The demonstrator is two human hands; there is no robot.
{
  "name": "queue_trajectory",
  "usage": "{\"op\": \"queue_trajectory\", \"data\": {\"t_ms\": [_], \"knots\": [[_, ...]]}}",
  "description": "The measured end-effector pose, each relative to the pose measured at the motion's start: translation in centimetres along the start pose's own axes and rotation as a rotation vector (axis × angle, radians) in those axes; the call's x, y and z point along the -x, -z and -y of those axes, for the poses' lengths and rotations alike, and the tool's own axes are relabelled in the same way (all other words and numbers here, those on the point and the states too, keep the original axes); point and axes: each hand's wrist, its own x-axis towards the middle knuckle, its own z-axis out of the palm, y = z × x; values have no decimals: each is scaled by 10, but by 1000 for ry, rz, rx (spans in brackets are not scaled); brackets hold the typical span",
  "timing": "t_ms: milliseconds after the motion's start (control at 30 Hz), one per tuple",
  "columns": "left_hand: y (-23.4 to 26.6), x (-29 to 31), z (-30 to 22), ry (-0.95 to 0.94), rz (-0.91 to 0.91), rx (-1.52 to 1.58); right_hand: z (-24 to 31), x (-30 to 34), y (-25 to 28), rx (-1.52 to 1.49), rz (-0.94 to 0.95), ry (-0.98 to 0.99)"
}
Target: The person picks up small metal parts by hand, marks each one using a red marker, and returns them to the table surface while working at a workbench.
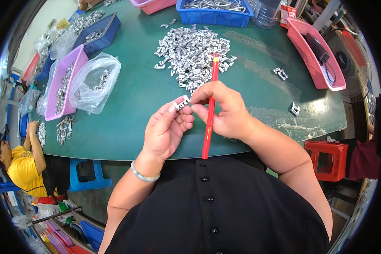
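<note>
My left hand point(163, 131) pinches a small silver metal part point(181, 103) with slots between thumb and fingers, above the near part of the table. Close beside it, my right hand point(224, 111) has a long red pencil-like stick point(208, 129) with a yellow band lying through its grip. The right thumb and forefinger come together at the end of the metal part; whether they touch it or pinch something tiny, I cannot tell. Beyond both hands lies a large heap of similar metal parts point(190, 53).
On the green table point(127, 127) stand a purple basket point(51, 108), clear plastic bag point(93, 101), blue bins point(216, 17) and a pink basket point(307, 55). A few loose parts point(294, 109) lie right. A person in yellow point(23, 169) sits left; a red stool point(328, 161) stands right.
</note>
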Motion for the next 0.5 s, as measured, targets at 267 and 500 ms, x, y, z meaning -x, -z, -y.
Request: {"op": "queue_trajectory", "data": {"t_ms": [267,500], "knots": [[0,3,-5,13,35,-7,-2,-3,4,-48,-37,-79],[-3,6,-7,21,47,-8,-3,-3,4,-60,-24,-109]]}}
